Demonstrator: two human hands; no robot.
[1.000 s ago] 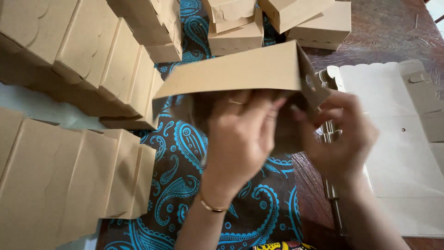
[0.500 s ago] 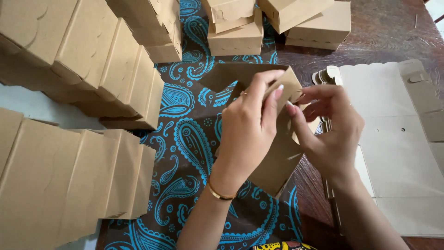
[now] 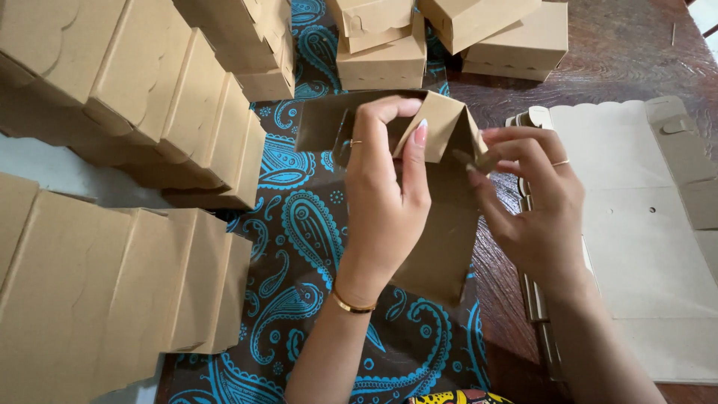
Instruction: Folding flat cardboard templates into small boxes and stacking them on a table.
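- Head view, looking down: a flat brown cardboard box blank [image 3: 441, 239], partly folded, is held above a blue paisley-patterned cloth [image 3: 299, 224] that covers part of a dark wooden table [image 3: 636, 52].
- Left hand [image 3: 385, 194] comes up from below with the wrist bent back, a thin gold bangle [image 3: 351, 303] around it and a ring on one finger; its fingers [image 3: 415, 161] curl over the top fold of the blank, thumb pressing a raised corner flap against the panel, so they are closed on the cardboard.
- Right hand [image 3: 535, 202] reaches in from the right side, palm turned toward the blank, a ring on one finger; its fingertips pinch the right edge of the same corner flap, narrow and gripping.
- Just right of the hands, a stack of unfolded pale cardboard blanks [image 3: 643, 247] lies flat on the table.
- Finished brown cardboard boxes stand in rows on the left [image 3: 112, 284], with more beyond the hands at the top [image 3: 381, 60].
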